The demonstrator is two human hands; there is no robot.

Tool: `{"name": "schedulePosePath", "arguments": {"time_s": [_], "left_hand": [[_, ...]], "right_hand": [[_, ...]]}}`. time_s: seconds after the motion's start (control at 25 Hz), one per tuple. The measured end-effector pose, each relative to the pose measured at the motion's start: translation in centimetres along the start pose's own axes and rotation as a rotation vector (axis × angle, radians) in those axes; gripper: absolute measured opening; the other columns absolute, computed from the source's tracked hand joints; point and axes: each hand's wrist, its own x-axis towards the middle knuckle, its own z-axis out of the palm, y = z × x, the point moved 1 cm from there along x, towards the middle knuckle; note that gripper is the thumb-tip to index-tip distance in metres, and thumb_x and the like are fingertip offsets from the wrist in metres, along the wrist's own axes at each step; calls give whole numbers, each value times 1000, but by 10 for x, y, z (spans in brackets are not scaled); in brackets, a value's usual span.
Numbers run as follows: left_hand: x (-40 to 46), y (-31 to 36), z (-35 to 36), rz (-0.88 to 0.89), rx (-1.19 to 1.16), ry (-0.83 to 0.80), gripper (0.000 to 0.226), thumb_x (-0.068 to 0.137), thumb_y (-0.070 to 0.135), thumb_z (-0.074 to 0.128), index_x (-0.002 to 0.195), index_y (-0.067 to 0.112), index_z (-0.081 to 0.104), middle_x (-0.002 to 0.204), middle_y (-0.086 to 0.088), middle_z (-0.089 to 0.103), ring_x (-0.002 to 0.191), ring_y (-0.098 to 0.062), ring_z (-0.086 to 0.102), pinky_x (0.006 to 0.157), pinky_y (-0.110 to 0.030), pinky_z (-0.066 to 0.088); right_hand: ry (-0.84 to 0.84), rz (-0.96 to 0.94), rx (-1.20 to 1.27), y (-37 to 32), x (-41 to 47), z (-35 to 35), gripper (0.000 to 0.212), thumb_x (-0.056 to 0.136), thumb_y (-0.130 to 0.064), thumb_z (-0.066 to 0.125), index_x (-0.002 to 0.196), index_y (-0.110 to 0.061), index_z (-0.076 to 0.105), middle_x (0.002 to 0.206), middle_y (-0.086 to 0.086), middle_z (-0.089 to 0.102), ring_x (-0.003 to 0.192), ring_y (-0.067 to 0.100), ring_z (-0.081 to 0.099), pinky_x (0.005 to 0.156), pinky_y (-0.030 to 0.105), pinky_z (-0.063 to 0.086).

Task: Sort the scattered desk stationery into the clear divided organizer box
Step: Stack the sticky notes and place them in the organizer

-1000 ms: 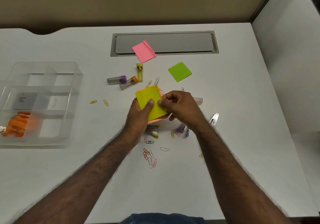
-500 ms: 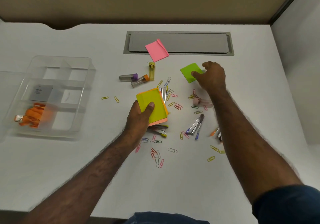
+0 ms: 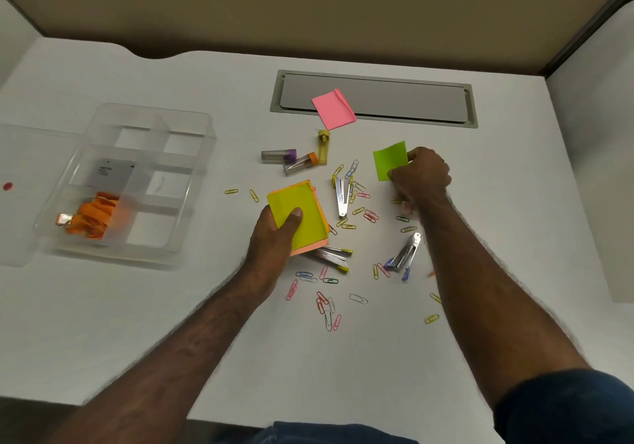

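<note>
My left hand (image 3: 276, 234) grips a stack of sticky notes (image 3: 302, 213), yellow-green on top with orange and pink beneath, at the desk's middle. My right hand (image 3: 423, 176) pinches a green sticky note pad (image 3: 389, 160) by its right edge, tilted up off the desk. A pink sticky note pad (image 3: 333, 109) lies at the cable tray's edge. The clear divided organizer box (image 3: 192, 182) stands at the left, with orange clips (image 3: 96, 215) and a white card (image 3: 108, 172) in its compartments.
Several coloured paper clips (image 3: 327, 309) lie scattered across the middle. Three small tubes (image 3: 302, 158) lie near the pink pad. Staple removers (image 3: 343, 196) (image 3: 404, 251) (image 3: 334, 256) rest among the clips. A grey cable tray (image 3: 411, 100) sits at the back. A red dot (image 3: 7, 186) marks the far left.
My right hand left the stack, reached right to the green pad, and has now pinched and lifted it. My left hand keeps hold of the stack.
</note>
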Motion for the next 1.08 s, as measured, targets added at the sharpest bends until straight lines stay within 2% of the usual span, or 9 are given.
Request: {"name": "schedulePosePath", "arguments": {"time_s": [0.16, 0.32, 0.44, 0.52, 0.64, 0.72, 0.84, 0.92, 1.08], "left_hand": [[1, -7, -25, 10, -25, -8, 48, 102, 42, 56, 144, 23, 44, 131, 1, 56, 115, -21, 56, 88, -33, 43], [-2, -14, -51, 21, -72, -39, 48, 102, 42, 55, 145, 25, 43, 131, 3, 55, 116, -22, 56, 89, -33, 43], [-3, -18, -70, 5, -108, -85, 51, 102, 43, 54, 148, 24, 41, 137, 0, 55, 121, -24, 55, 92, -36, 46], [-4, -20, -85, 16, -140, -112, 47, 101, 44, 55, 143, 26, 46, 137, 0, 58, 120, -23, 57, 97, -39, 49], [-3, -25, -103, 29, -176, -146, 32, 94, 54, 55, 122, 38, 55, 129, 1, 63, 118, -23, 61, 105, -51, 50], [-2, -29, -115, 25, -183, -168, 25, 90, 64, 51, 110, 50, 57, 127, 3, 63, 117, -24, 62, 103, -55, 51], [-2, -33, -129, 31, -203, -225, 48, 79, 85, 47, 116, 56, 58, 126, 5, 66, 115, -24, 66, 98, -57, 54], [-3, -32, -140, 63, -201, -256, 61, 80, 83, 48, 127, 45, 56, 125, 5, 67, 113, -22, 67, 97, -55, 55], [-5, -31, -154, 141, -202, -273, 53, 90, 63, 55, 135, 34, 53, 126, 5, 68, 114, -18, 67, 98, -50, 56]], "right_hand": [[21, -65, 31, -8, -28, 4, 23, 78, -11, 59, 95, -20, 72, 98, 7, 71, 102, 38, 65, 86, 41, 51], [97, -64, 171, -19, -70, 1, 30, 89, -10, 50, 110, -11, 72, 102, 10, 73, 92, 32, 63, 77, 34, 47], [69, -67, 404, -37, -120, 1, 31, 90, -20, 53, 115, -18, 72, 100, 0, 73, 95, 29, 69, 77, 38, 53], [32, -86, 598, -52, -161, 4, 30, 88, -24, 59, 115, -22, 72, 99, 0, 75, 90, 25, 71, 78, 43, 58], [-100, -96, 728, -78, -217, 11, 29, 93, -16, 66, 121, -20, 69, 98, 4, 76, 79, 16, 70, 67, 32, 53], [-171, -101, 731, -94, -248, 19, 28, 94, -16, 69, 121, -25, 70, 97, 5, 76, 80, 14, 70, 65, 28, 53], [-172, -148, 677, -112, -281, 36, 26, 90, -19, 72, 113, -32, 71, 95, 0, 78, 88, 15, 75, 78, 39, 62], [-149, -156, 637, -122, -297, 46, 24, 89, -20, 73, 111, -29, 73, 94, -3, 78, 89, 12, 75, 83, 43, 63], [-60, -221, 448, -136, -323, 60, 25, 88, -28, 74, 113, -29, 71, 101, -8, 68, 90, 14, 67, 82, 40, 59]]}}
